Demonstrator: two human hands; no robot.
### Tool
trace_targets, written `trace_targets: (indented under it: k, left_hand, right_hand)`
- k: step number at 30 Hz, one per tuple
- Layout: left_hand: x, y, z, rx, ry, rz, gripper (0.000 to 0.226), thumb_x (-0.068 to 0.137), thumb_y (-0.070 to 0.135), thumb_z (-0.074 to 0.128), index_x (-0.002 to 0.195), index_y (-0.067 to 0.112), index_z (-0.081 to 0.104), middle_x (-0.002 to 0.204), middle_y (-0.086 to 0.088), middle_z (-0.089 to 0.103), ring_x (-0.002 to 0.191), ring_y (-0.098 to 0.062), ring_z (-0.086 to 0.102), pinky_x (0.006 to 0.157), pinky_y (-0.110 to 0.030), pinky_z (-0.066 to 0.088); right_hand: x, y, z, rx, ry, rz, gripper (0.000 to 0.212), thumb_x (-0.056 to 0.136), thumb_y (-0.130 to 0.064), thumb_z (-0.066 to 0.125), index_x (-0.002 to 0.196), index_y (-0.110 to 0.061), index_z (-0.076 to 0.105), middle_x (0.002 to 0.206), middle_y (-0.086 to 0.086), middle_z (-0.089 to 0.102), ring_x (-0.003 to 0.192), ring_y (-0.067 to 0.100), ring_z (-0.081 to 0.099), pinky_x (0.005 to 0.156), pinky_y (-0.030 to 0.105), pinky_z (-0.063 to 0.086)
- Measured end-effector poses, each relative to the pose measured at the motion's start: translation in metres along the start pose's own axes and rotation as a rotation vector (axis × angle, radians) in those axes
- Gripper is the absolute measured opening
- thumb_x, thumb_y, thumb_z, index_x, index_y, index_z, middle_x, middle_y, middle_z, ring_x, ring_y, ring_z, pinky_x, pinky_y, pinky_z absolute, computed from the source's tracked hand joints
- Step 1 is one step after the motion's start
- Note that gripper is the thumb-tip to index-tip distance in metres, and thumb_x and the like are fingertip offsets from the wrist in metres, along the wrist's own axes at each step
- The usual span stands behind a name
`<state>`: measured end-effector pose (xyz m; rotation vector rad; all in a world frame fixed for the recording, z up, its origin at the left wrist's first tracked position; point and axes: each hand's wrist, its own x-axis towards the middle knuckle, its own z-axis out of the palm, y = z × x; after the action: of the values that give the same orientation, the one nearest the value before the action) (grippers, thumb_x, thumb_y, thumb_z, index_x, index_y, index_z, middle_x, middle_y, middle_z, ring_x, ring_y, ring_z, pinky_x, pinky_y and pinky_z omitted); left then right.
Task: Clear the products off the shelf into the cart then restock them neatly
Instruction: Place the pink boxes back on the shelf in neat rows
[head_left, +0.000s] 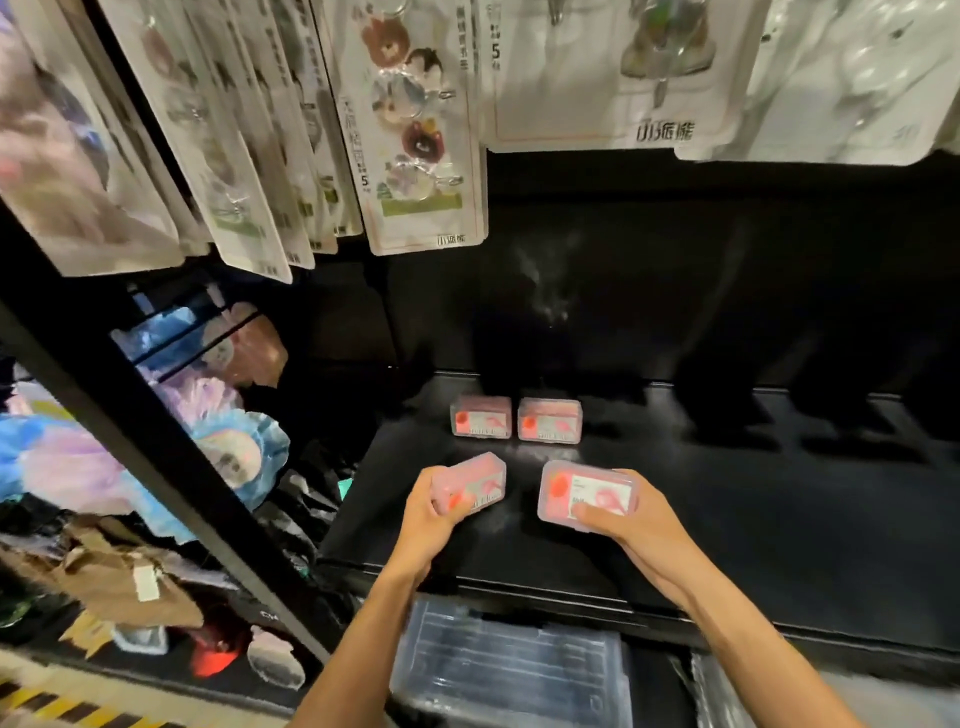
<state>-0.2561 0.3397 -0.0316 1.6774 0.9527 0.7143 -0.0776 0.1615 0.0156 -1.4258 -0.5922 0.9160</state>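
Dark shop shelving fills the frame, seen from above through a head-worn camera. At the far left, a side bay behind a slanted black post (156, 467) is crammed with plush toys (228, 452) in blue, lilac and pink. Along the top, from upper left to upper right, carded keychains (415, 130) hang in clear packets.

Below them, the black shelf (753, 519) runs from centre to the right edge and is almost bare. Two pink boxes stand side by side, just apart, near its back at centre: the left back box (480, 417) and the right back box (549, 421), labels facing forward.

In front of them, two bare arms reach in from the bottom edge. The left hand (428, 519) is closed around the left box (475, 483), fingers wrapped over its near end, the box tilted. The right hand (631, 519) clasps the right box (587, 493), thumb pressed on the label, fingers behind its right end. Whether either box touches the shelf cannot be told.

At bottom centre, below the shelf edge, sits a clear bin (509, 670), its contents unclear.

Judging by the tidy pair at the back and the bare shelf, clearing looks done and restocking has only begun: two placed, two in hand, most space unfilled.
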Motion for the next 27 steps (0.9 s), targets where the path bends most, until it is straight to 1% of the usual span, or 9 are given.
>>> trace_targets:
  k: [3, 6, 8, 10, 11, 13, 15, 20, 27]
  left_hand:
    - [0.022, -0.01, -0.007, 0.129, -0.065, 0.072, 0.033, 0.079, 0.017, 0.075, 0.101, 0.029, 0.054, 0.105, -0.002, 0.061, 0.099, -0.016, 0.058, 0.085, -0.03, 0.048]
    - [0.046, -0.013, -0.01, 0.223, -0.089, 0.112, 0.037, 0.077, 0.019, 0.077, 0.107, 0.025, 0.056, 0.11, 0.0, 0.057, 0.104, -0.017, 0.055, 0.089, -0.032, 0.047]
    - [0.055, -0.013, -0.012, 0.215, -0.093, 0.094, 0.045, 0.074, 0.02, 0.08, 0.111, 0.022, 0.055, 0.11, 0.003, 0.057, 0.102, -0.014, 0.055, 0.088, -0.028, 0.047]
    - [0.057, -0.014, -0.015, 0.175, -0.082, 0.047, 0.054, 0.069, 0.019, 0.084, 0.113, 0.023, 0.052, 0.106, 0.006, 0.059, 0.098, -0.009, 0.056, 0.085, -0.023, 0.046]
    - [0.057, -0.015, -0.017, 0.156, -0.069, 0.035, 0.054, 0.067, 0.019, 0.085, 0.11, 0.024, 0.053, 0.104, 0.008, 0.06, 0.094, -0.008, 0.058, 0.082, -0.02, 0.047]
    - [0.055, -0.019, -0.021, 0.137, -0.047, 0.04, 0.044, 0.067, 0.018, 0.085, 0.102, 0.022, 0.058, 0.097, 0.008, 0.065, 0.088, -0.003, 0.06, 0.076, -0.012, 0.047]
    - [0.055, -0.022, -0.022, 0.136, -0.029, 0.061, 0.036, 0.07, 0.016, 0.083, 0.099, 0.019, 0.061, 0.094, 0.007, 0.067, 0.085, 0.002, 0.061, 0.073, -0.007, 0.045]
    - [0.071, -0.022, -0.018, 0.1, -0.004, 0.104, 0.032, 0.072, 0.014, 0.082, 0.098, 0.018, 0.066, 0.09, 0.01, 0.069, 0.084, 0.006, 0.062, 0.074, -0.002, 0.046]
    - [0.079, -0.023, -0.014, 0.029, 0.042, 0.107, 0.03, 0.072, 0.009, 0.081, 0.096, 0.017, 0.064, 0.085, 0.013, 0.065, 0.077, 0.011, 0.061, 0.071, 0.0, 0.044]
  right_hand:
    - [0.003, 0.002, 0.005, 0.031, 0.065, 0.001, 0.046, 0.073, -0.002, 0.077, 0.112, -0.011, 0.055, 0.109, 0.009, 0.068, 0.102, 0.024, 0.065, 0.085, 0.036, 0.056]
    - [0.005, 0.003, 0.011, 0.039, 0.104, -0.005, 0.047, 0.073, -0.002, 0.077, 0.113, -0.011, 0.055, 0.109, 0.009, 0.068, 0.102, 0.023, 0.066, 0.082, 0.032, 0.056]
    - [0.009, 0.007, 0.016, 0.041, 0.137, -0.002, 0.046, 0.072, -0.002, 0.077, 0.112, -0.011, 0.055, 0.11, 0.01, 0.068, 0.102, 0.023, 0.066, 0.082, 0.035, 0.056]
    - [0.011, 0.01, 0.02, 0.033, 0.171, 0.003, 0.046, 0.072, -0.002, 0.078, 0.112, -0.012, 0.056, 0.11, 0.01, 0.067, 0.101, 0.024, 0.065, 0.084, 0.037, 0.055]
    - [0.013, 0.012, 0.022, 0.028, 0.189, 0.006, 0.046, 0.072, -0.002, 0.078, 0.111, -0.013, 0.056, 0.109, 0.01, 0.067, 0.101, 0.024, 0.065, 0.085, 0.038, 0.055]
    - [0.015, 0.013, 0.027, 0.019, 0.223, 0.006, 0.047, 0.071, -0.003, 0.079, 0.111, -0.013, 0.056, 0.108, 0.009, 0.067, 0.101, 0.023, 0.065, 0.086, 0.039, 0.055]
    - [0.018, 0.012, 0.031, 0.025, 0.245, -0.004, 0.049, 0.068, -0.005, 0.083, 0.109, -0.014, 0.057, 0.107, 0.009, 0.068, 0.098, 0.021, 0.066, 0.084, 0.037, 0.054]
    - [0.022, 0.011, 0.037, 0.043, 0.284, -0.026, 0.042, 0.073, -0.001, 0.077, 0.107, -0.016, 0.057, 0.107, 0.008, 0.067, 0.1, 0.022, 0.065, 0.084, 0.036, 0.054]
    - [0.02, 0.015, 0.037, 0.048, 0.318, -0.025, 0.045, 0.072, -0.005, 0.079, 0.11, -0.014, 0.056, 0.108, 0.008, 0.068, 0.1, 0.022, 0.066, 0.08, 0.031, 0.053]
